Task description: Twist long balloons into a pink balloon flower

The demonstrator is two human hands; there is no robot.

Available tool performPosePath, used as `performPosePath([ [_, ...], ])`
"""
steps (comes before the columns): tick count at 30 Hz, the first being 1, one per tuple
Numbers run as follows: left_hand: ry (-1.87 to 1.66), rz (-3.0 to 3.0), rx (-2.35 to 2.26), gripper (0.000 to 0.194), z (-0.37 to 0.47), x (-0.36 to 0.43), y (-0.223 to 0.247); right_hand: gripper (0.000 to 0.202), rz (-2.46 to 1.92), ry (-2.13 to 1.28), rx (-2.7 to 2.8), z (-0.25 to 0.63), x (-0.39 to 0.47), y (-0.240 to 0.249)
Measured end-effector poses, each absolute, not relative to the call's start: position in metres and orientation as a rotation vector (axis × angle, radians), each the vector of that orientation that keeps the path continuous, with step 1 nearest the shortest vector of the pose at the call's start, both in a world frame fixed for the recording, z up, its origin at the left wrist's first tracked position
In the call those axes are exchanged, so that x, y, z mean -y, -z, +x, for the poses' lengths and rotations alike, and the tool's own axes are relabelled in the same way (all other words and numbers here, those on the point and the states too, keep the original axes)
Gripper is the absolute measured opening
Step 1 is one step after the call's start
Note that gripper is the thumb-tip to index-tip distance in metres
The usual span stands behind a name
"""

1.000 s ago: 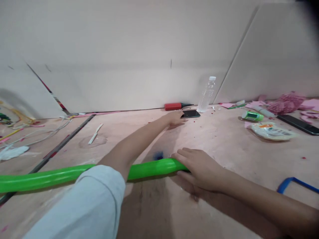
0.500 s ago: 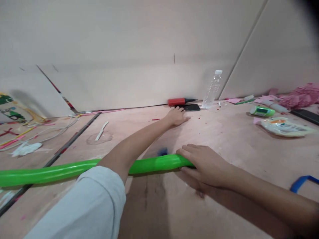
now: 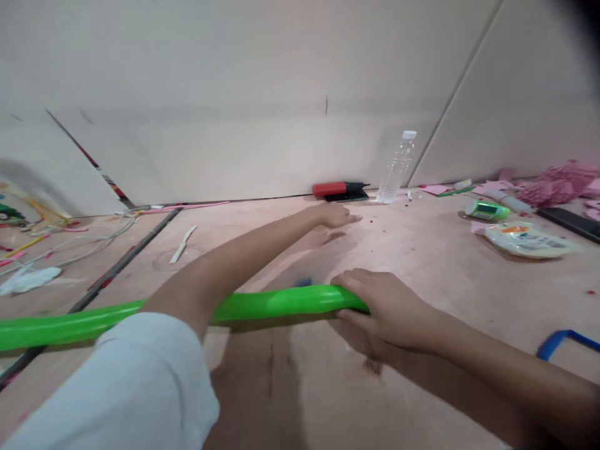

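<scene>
A long green balloon [image 3: 281, 303] stretches from the left edge across to my right hand [image 3: 389, 309]. The fingers of that hand wrap over the balloon's right end, with the thumb below. Reaching across above the balloon, my left hand [image 3: 335, 217] is over the surface with a shadow under it. One of its digits points right, and nothing shows in it; its other fingers are partly hidden. Just beyond it, a flat black object [image 3: 349, 196], perhaps a phone, lies by a red hand pump [image 3: 330, 189] with a black tip.
A clear bottle [image 3: 396, 169] stands by the wall. To the right are a green glue stick [image 3: 490, 210], a plastic packet [image 3: 527, 240], pink paper [image 3: 557, 184], a black object [image 3: 569, 222] and a blue strip [image 3: 555, 344]. White cords [image 3: 103, 237] lie left, beside a gap [image 3: 112, 269].
My left hand has drawn back from the flat black object and lifted. That object now shows as a narrower, tilted shape. My right hand keeps its hold on the balloon.
</scene>
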State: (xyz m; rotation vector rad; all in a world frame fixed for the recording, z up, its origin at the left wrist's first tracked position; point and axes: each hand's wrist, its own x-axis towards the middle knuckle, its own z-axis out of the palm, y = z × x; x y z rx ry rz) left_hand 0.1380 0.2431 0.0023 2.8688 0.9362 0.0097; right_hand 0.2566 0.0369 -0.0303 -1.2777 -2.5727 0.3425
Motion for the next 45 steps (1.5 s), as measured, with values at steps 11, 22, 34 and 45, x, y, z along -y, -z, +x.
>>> performPosePath([
  [11,0.016,3.034,-1.162,0.035,0.037,-0.067,-0.007,0.023,-1.530,-0.115,2.357,0.261,-0.046,0.036],
  [22,-0.213,3.009,-1.396,0.038,-0.004,-0.052,0.015,0.029,-1.372,-0.124,2.504,0.240,-0.053,0.023],
  [34,-0.045,3.140,-1.280,0.034,0.013,-0.073,0.041,0.031,-1.400,-0.036,2.607,0.240,-0.057,0.034],
  [45,0.071,3.181,-1.037,0.012,0.009,-0.069,0.046,0.018,-1.168,-0.364,2.655,0.243,-0.057,0.042],
])
